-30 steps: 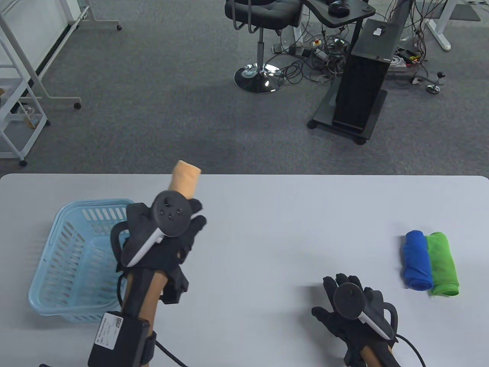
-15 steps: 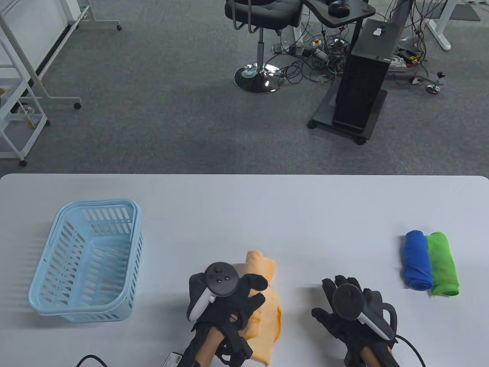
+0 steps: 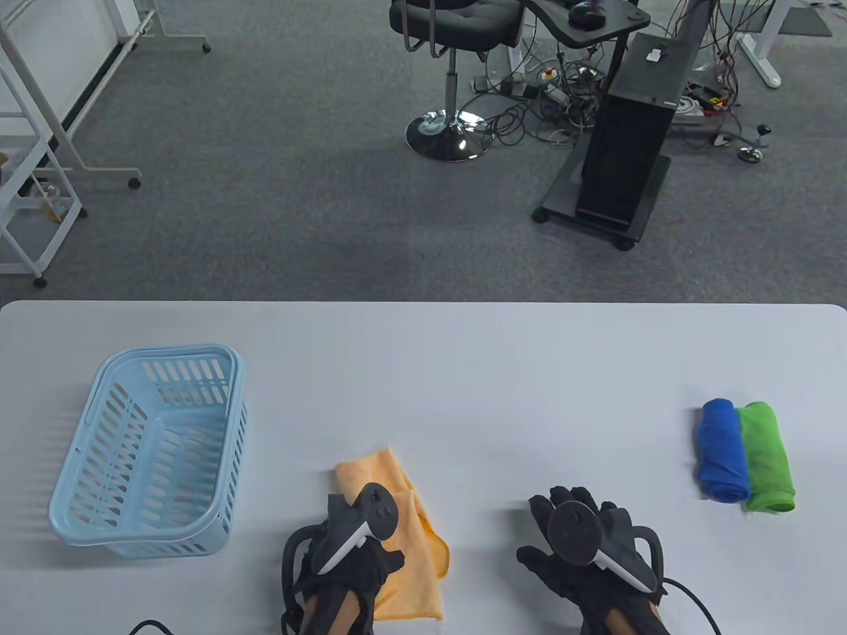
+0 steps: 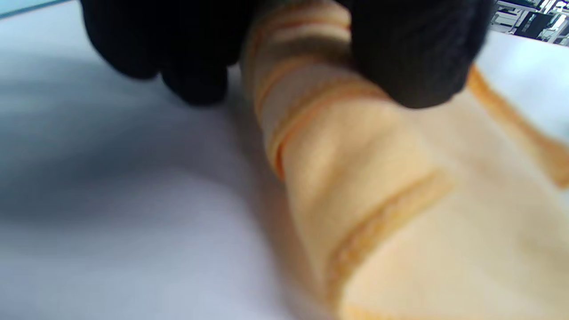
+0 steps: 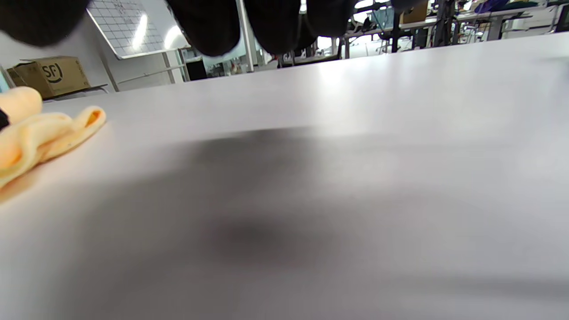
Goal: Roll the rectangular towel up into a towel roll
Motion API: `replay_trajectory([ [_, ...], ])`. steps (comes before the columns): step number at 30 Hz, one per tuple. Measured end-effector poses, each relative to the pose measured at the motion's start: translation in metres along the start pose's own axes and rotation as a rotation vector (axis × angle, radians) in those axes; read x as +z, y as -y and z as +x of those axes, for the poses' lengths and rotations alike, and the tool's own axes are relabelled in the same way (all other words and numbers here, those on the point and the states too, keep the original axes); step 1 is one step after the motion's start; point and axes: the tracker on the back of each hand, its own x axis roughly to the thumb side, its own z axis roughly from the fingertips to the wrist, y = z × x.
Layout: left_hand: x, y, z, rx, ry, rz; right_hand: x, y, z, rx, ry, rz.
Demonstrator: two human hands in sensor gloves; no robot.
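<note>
An orange towel lies loosely bunched and partly spread on the white table, near the front edge, left of centre. My left hand sits over its left side. In the left wrist view my left hand pinches a folded edge of the orange towel between black gloved fingers. My right hand is to the towel's right, fingers spread, holding nothing. In the right wrist view the fingertips hang over bare table, with the towel at the far left.
A light blue slatted basket stands at the table's left, with nothing visible inside. A rolled blue towel and a rolled green towel lie side by side at the right. Beyond the far edge are a chair and a black stand.
My left hand carried the orange towel from beside the basket back to the front edge, where it came unrolled and now lies partly spread. My right hand shifted slightly left.
</note>
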Motion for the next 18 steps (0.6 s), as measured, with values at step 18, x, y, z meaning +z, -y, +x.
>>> replay_trajectory([
  [18,-0.007,0.001,0.006,0.936,0.317,0.079,0.005,-0.013,0.031,-0.067,0.248,0.131],
])
